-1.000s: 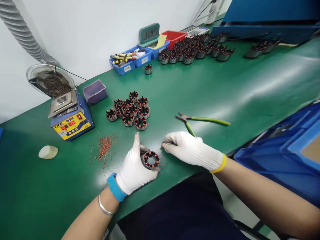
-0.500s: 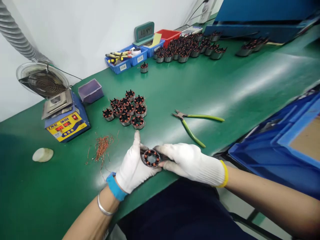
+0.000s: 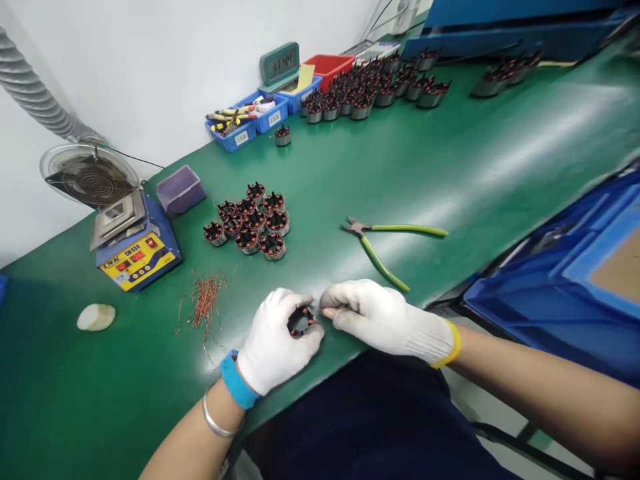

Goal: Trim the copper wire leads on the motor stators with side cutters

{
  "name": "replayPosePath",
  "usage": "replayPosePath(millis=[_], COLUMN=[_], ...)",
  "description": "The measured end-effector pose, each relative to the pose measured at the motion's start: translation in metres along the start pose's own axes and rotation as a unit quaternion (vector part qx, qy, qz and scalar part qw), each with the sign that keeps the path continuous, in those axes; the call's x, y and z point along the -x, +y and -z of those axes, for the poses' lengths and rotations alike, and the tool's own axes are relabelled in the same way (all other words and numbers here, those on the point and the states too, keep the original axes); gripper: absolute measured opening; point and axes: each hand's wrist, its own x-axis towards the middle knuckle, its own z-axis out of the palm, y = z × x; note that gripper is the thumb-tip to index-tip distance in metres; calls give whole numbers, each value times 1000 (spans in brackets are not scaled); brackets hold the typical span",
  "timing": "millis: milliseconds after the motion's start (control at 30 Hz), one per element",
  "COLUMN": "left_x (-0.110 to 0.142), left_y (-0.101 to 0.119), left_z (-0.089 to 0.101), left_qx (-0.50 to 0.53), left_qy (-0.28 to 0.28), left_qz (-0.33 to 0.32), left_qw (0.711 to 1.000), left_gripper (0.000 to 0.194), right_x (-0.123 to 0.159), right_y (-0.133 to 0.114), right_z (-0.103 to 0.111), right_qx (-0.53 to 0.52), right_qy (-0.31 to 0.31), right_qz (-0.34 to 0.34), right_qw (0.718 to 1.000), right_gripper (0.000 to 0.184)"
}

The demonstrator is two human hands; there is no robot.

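My left hand [image 3: 280,343], in a white glove, is wrapped round a motor stator [image 3: 301,321] with copper windings. The stator's ring faces up between thumb and fingers, which cover part of it. Just right of it, my right hand [image 3: 367,313], in a white glove with a yellow cuff, pinches a thin wire [image 3: 318,309] at the stator's edge. Most of that wire is hidden by the fingertips. Beyond the hands, green-handled cutting pliers [image 3: 377,243] lie spread on the bench. A cluster of several stators [image 3: 254,222] stands ahead of my left hand.
Loose copper wire scraps [image 3: 205,300] lie left of my hands, near a white round lump [image 3: 97,317] and a blue-yellow solder pot [image 3: 137,247]. A purple bin [image 3: 181,189], blue tool bins [image 3: 239,137] and many stators [image 3: 360,93] stand farther back. A blue crate [image 3: 540,293] is at right.
My left hand has turned over the stator, its fingers now curled round the top. My right hand has come off the stator's side and closed into a pinch at its edge.
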Motion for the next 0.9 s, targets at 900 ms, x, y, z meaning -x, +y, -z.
replayPosePath(millis=[900], left_x=[2], left_y=[0], left_z=[-17], left_qx=[-43], left_qy=[62], left_qz=[-71], left_qw=[995], left_gripper=[14], right_x=[-33], right_y=[-6], right_z=[51], right_qx=[-136], right_qy=[-306], right_qz=[-55], right_qw=[941], right_gripper=[38])
